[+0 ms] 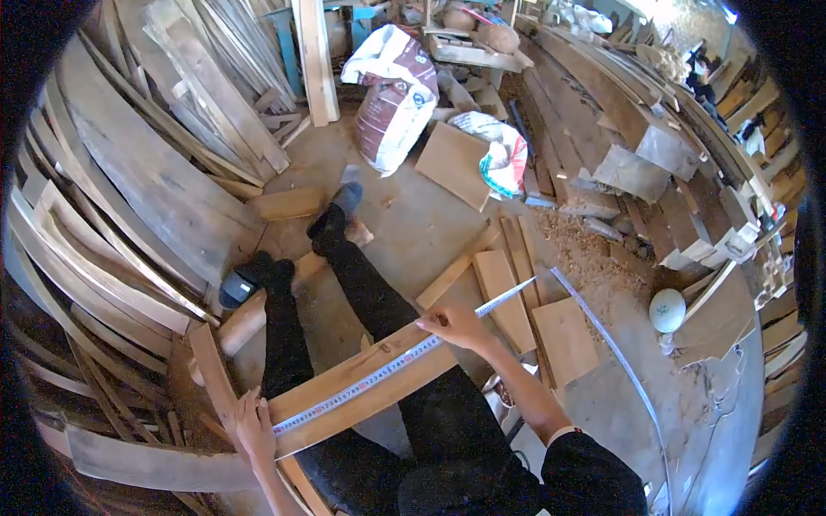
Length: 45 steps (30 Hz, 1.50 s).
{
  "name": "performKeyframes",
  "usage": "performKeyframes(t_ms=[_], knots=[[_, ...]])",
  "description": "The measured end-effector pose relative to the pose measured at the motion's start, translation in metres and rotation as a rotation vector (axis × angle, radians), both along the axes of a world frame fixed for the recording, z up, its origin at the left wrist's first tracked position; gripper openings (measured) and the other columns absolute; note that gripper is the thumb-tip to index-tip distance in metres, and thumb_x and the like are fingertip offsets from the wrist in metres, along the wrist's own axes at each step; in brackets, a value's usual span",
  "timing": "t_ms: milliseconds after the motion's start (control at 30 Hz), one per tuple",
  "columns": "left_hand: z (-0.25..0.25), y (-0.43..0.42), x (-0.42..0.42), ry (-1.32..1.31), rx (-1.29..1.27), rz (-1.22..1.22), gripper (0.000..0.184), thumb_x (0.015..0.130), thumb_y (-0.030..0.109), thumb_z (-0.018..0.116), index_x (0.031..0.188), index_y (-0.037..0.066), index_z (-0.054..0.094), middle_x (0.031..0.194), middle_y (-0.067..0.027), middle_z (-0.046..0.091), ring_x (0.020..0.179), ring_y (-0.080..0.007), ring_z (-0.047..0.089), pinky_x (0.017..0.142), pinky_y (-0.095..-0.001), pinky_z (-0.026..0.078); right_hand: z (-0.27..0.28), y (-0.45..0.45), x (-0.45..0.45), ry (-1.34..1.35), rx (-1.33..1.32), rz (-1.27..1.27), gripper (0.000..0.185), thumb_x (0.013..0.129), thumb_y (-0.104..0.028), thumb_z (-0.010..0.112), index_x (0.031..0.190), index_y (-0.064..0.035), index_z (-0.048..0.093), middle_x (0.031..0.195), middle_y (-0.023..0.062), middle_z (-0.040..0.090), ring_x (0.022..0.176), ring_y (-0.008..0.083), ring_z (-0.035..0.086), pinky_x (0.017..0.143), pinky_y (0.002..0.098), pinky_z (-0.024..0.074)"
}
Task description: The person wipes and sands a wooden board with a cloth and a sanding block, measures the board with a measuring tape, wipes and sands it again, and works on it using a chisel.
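1 long, flat, light brown wooden board lies over 2 legs in black trousers, low in the middle of the frame. 1 thin white measuring tape with little black and red numbers runs along it and pokes out past its right end. There are 2 hands. The left hand, at the lower left, is on the board's left end, by the tape's end. The right hand is bent over the tape near the right end. I can't tell if either hand is pinching the tape. 1 long, curvy white strip lies at the lower right. Up top in the middle are 2 sacks: 1 white and brown, 1 white with red and green. Just below and between them is 1 square brown wooden panel.
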<state>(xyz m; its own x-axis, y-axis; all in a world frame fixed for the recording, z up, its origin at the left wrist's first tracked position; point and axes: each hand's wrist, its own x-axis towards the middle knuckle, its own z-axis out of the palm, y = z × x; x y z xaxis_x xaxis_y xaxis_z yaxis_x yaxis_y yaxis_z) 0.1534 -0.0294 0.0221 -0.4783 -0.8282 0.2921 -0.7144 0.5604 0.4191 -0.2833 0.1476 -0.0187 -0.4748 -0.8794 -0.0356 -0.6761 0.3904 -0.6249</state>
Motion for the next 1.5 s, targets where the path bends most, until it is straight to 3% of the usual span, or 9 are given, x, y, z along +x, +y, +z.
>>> performKeyframes(t_ms=[233, 500, 633, 867, 1000, 1100, 1133, 1200, 1500], knots=[[0.001, 0.000, 0.000, -0.042, 0.051, 0.027, 0.024, 0.094, 0.025, 0.057, 0.085, 0.004, 0.065, 0.087, -0.0107, 0.063, 0.086, -0.0333, 0.060, 0.081, -0.0450, 0.045, -0.003, 0.004, 0.000, -0.048, -0.107, -0.072, 0.053, 0.094, -0.054, 0.053, 0.073, -0.0063, 0.063, 0.060, 0.0115, 0.059, 0.059, 0.0322, 0.061, 0.060, 0.0469, 0.0455], [-0.003, 0.005, -0.004, 0.030, 0.002, 0.075, 0.028, 0.091, 0.028, 0.061, 0.081, 0.003, 0.063, 0.083, -0.0139, 0.059, 0.082, -0.0352, 0.058, 0.076, -0.0466, 0.045, -0.019, 0.021, -0.004, 0.089, -0.252, -0.034, 0.048, 0.095, -0.042, 0.056, 0.061, -0.0087, 0.061, 0.053, 0.0068, 0.057, 0.055, 0.0274, 0.060, 0.072, 0.0397, 0.0433], [0.004, 0.008, -0.001, -0.034, -0.051, 0.095, 0.028, 0.091, 0.028, 0.061, 0.080, 0.002, 0.061, 0.081, -0.0138, 0.057, 0.082, -0.0353, 0.058, 0.075, -0.0470, 0.045, -0.009, 0.018, -0.002, 0.031, -0.253, -0.015, 0.049, 0.094, -0.043, 0.059, 0.064, -0.0045, 0.062, 0.054, 0.0094, 0.058, 0.052, 0.0230, 0.059, 0.055, 0.0381, 0.0440], [-0.007, 0.004, 0.006, -0.010, 0.032, 0.111, 0.026, 0.091, 0.025, 0.063, 0.080, 0.002, 0.061, 0.083, -0.0151, 0.058, 0.082, -0.0371, 0.057, 0.082, -0.0469, 0.044, -0.012, 0.010, 0.003, 0.053, -0.332, -0.055, 0.051, 0.094, -0.044, 0.059, 0.065, -0.0022, 0.062, 0.055, 0.0101, 0.058, 0.049, 0.0232, 0.055, 0.048, 0.0374, 0.0408], [-0.013, 0.006, 0.010, 0.027, 0.029, 0.157, 0.028, 0.090, 0.029, 0.064, 0.083, 0.002, 0.062, 0.085, -0.0149, 0.060, 0.085, -0.0359, 0.058, 0.086, -0.0463, 0.043, 0.003, 0.009, 0.008, 0.102, -0.139, -0.010, 0.054, 0.097, -0.052, 0.049, 0.074, -0.0078, 0.070, 0.061, 0.0101, 0.062, 0.061, 0.0262, 0.060, 0.072, 0.0430, 0.0415], [-0.008, 0.009, 0.007, -0.273, -0.693, 0.628, 0.042, 0.092, 0.044, 0.061, 0.110, 0.007, 0.065, 0.095, -0.0200, 0.068, 0.093, -0.0412, 0.063, 0.086, -0.0500, 0.048, 0.004, 0.009, 0.002, 0.230, -0.074, 0.042, 0.057, 0.098, -0.056, 0.043, 0.079, -0.0120, 0.074, 0.063, 0.0104, 0.063, 0.070, 0.0276, 0.062, 0.088, 0.0493, 0.0333], [-0.012, 0.008, 0.008, -0.268, -0.696, 0.627, 0.042, 0.092, 0.044, 0.061, 0.110, 0.007, 0.065, 0.095, -0.0200, 0.068, 0.093, -0.0412, 0.063, 0.086, -0.0500, 0.048, 0.003, 0.007, 0.000, 0.281, -0.037, 0.081, 0.058, 0.098, -0.057, 0.041, 0.082, -0.0139, 0.076, 0.062, 0.0104, 0.063, 0.073, 0.0280, 0.063, 0.094, 0.0525, 0.0275], [-0.018, 0.011, 0.015, -0.165, 0.210, 0.881, 0.055, 0.092, 0.051, 0.057, 0.115, 0.001, 0.065, 0.110, -0.0221, 0.065, 0.094, -0.0395, 0.065, 0.085, -0.0503, 0.050, 0.010, 0.008, 0.002, 0.187, -0.022, 0.122, 0.061, 0.097, -0.059, 0.043, 0.076, -0.0102, 0.074, 0.060, 0.0129, 0.060, 0.072, 0.0316, 0.062, 0.093, 0.0553, 0.0272], [-0.020, 0.007, 0.020, -0.112, 0.187, 0.770, 0.061, 0.094, 0.057, 0.051, 0.098, -0.001, 0.067, 0.103, -0.0245, 0.066, 0.091, -0.0427, 0.065, 0.078, -0.0536, 0.050, 0.002, 0.000, 0.007, 0.172, 0.003, 0.112, 0.069, 0.090, -0.070, 0.043, 0.069, -0.0102, 0.071, 0.062, 0.0117, 0.063, 0.070, 0.0351, 0.063, 0.095, 0.0558, 0.0292]])
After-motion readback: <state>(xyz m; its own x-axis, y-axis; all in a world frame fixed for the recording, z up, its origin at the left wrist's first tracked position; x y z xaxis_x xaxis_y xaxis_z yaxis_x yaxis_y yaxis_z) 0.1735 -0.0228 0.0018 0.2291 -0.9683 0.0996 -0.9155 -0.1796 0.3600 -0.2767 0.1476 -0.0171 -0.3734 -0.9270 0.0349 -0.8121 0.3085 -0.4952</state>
